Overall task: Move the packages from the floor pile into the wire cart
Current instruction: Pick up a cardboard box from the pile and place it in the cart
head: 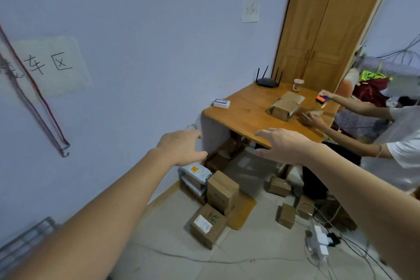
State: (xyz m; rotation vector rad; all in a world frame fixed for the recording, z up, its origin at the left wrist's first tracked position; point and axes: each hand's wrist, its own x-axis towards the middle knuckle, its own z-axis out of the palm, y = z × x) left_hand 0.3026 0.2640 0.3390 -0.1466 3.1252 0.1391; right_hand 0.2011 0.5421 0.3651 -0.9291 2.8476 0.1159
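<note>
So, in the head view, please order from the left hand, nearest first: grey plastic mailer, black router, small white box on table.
From the left hand:
1. Grey plastic mailer, just below it, on the floor pile.
2. Small white box, on the table's near-left corner.
3. Black router, at the table's back edge.

Wire cart (pixel 25 241), perhaps, edge-cropped

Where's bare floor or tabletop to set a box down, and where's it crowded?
Free: floor tiles between the cardboard box pile and the wire cart; the wooden table between the small white box and the opened carton. Crowded: the power strip and cables; under the table. Both hands, left and right, are empty.
</note>
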